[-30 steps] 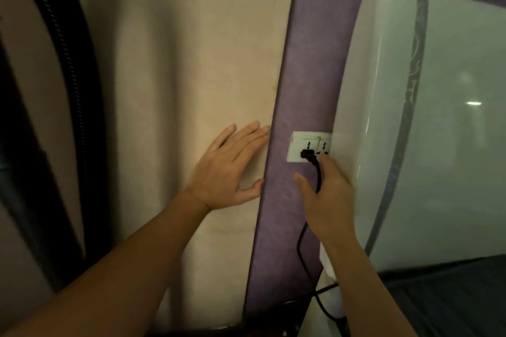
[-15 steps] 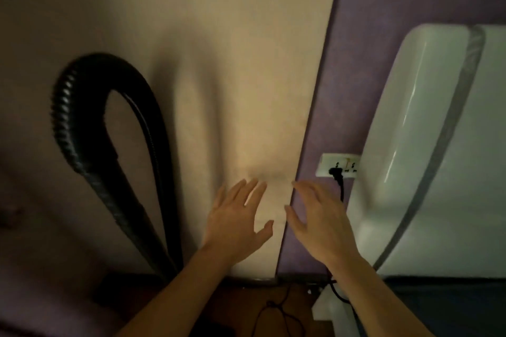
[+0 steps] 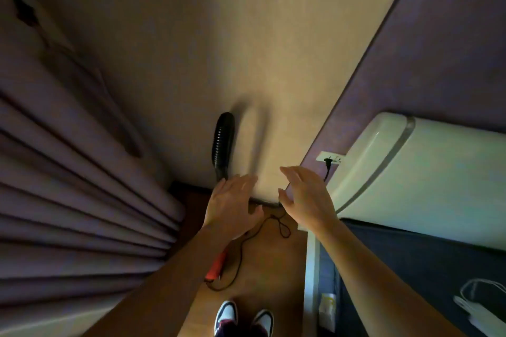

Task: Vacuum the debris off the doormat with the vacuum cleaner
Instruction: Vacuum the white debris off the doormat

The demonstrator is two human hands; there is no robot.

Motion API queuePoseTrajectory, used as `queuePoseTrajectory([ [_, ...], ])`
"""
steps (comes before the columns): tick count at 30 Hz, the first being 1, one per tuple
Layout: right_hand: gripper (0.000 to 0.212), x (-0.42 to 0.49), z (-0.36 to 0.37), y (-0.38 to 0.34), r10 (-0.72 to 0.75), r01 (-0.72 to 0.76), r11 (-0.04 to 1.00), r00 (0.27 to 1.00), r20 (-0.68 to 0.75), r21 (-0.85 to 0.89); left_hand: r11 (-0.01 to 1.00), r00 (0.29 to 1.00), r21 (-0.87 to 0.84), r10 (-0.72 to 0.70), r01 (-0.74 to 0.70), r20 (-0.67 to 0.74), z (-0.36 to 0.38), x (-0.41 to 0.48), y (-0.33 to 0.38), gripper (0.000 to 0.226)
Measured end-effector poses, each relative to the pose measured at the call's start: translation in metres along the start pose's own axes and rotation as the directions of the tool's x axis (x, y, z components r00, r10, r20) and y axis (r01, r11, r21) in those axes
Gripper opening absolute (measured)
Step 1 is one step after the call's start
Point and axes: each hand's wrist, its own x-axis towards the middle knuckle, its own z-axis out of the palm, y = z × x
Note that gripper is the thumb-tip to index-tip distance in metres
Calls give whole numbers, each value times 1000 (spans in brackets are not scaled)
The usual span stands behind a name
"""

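Note:
The vacuum cleaner's black ribbed hose [image 3: 224, 142] stands against the beige wall ahead. Part of the vacuum's red body [image 3: 216, 268] shows on the wooden floor under my left forearm. Its black cord [image 3: 241, 252] loops over the floor, and a black plug [image 3: 327, 162] sits in the white wall socket [image 3: 330, 157]. My left hand [image 3: 232, 206] hovers just below the hose with fingers spread, holding nothing. My right hand [image 3: 306, 195] hangs beside it, fingers relaxed and empty. No doormat is in view.
Purple curtains [image 3: 82, 200] fill the left side. A white headboard [image 3: 416, 180] and a dark blue mattress [image 3: 427, 262] lie on the right, with a white charger and cable [image 3: 479, 306] on the bed. My shoes [image 3: 243, 317] stand on the wooden floor [image 3: 273, 268].
My right hand let go of the plug, which stays in the socket. My left hand came off the wall. Both hands drew back and the view tilted down to the floor.

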Motion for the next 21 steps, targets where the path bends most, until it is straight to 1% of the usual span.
queuePoseTrajectory([
  [4, 51, -14, -12, -33, -59, 59, 998, 998, 0, -4, 990, 990, -35, -137, 137, 21, -22, -49, -36, 70],
  [7, 53, -21, -13, -47, -86, 87, 996, 996, 37, -29, 965, 966, -61, -257, 257, 15, -28, -80, -62, 66],
  [11, 55, -20, -17, -57, -117, 122, 991, 989, 89, -49, 946, 949, -85, -315, 313, -6, -35, -100, -83, 66],
  [15, 57, -9, -12, -68, -144, 151, 987, 982, 120, -58, 935, 939, -98, -343, 340, -16, -41, -103, -94, 67],
  [21, 62, 21, 16, -73, -184, 179, 983, 955, 232, 43, 900, 912, -168, -410, 403, -4, -37, -89, -95, 64],
])
